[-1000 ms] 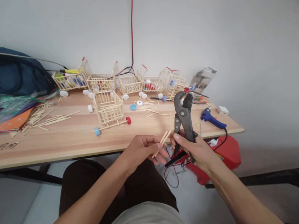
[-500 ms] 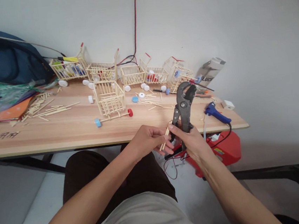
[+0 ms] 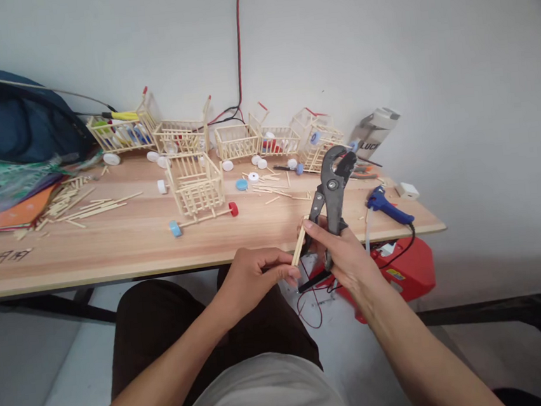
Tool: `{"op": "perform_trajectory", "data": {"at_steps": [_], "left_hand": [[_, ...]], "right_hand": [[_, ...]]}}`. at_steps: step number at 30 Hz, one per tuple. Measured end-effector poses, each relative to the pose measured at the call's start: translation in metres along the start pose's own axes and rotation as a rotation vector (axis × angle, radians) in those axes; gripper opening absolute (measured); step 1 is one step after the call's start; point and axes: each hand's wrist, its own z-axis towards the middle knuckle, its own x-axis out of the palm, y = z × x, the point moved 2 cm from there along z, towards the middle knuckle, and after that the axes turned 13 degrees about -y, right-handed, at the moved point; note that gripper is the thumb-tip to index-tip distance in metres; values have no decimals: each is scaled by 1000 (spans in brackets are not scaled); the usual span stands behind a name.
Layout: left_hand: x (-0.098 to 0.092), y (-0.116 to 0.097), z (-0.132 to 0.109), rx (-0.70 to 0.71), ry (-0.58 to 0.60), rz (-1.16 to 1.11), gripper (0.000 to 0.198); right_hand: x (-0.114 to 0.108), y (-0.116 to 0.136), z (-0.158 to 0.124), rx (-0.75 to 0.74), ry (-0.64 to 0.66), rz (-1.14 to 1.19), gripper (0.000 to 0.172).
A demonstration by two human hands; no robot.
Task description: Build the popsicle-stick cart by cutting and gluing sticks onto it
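My right hand (image 3: 344,250) is closed round the handles of a dark grey pipe cutter (image 3: 332,187), whose curved jaw points up and away over the table edge. Its thumb also presses on the upper end of a few thin wooden sticks (image 3: 299,245). At their lower end, the fingertips of my left hand (image 3: 258,277) pinch the sticks, which lie side by side in a slant. Beyond my hands stands a small cart made of sticks (image 3: 197,188), with a blue wheel (image 3: 175,229) and a red wheel (image 3: 233,209) on a stick axle at its near side.
Several more stick carts (image 3: 238,141) line the wall. Loose sticks (image 3: 96,209) lie at the left by an orange sheet (image 3: 20,211) and a blue bag (image 3: 13,119). A blue glue gun (image 3: 388,206) rests at the table's right end, above a red case (image 3: 404,270) on the floor.
My left hand has shifted left and slightly down to the sticks' lower end, and its fingers have drawn together. The sticks now lie closer side by side. My right hand keeps the cutter.
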Motion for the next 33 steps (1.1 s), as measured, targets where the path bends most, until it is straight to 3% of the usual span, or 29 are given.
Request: {"op": "perform_trajectory", "data": {"at_steps": [4, 10, 13, 18, 22, 29, 33], "left_hand": [[-2, 1, -1, 16, -42, 6, 18], [-3, 10, -3, -49, -2, -98, 18], [-2, 13, -1, -128, 14, -212, 32], [0, 9, 4, -154, -119, -274, 38], [0, 5, 4, -133, -148, -259, 36], [-3, 6, 0, -94, -104, -256, 39], [-9, 5, -1, -103, -101, -294, 36]], "right_hand": [[2, -3, -2, -42, -10, -33, 36], [1, -5, 0, -172, 0, -160, 35], [1, -6, 0, -220, 13, -275, 37], [6, -7, -4, -299, 23, -457, 42], [11, -5, -9, -348, 41, -507, 41], [20, 6, -17, -340, 129, -507, 37], [11, 12, -13, -363, 230, -564, 41]]}}
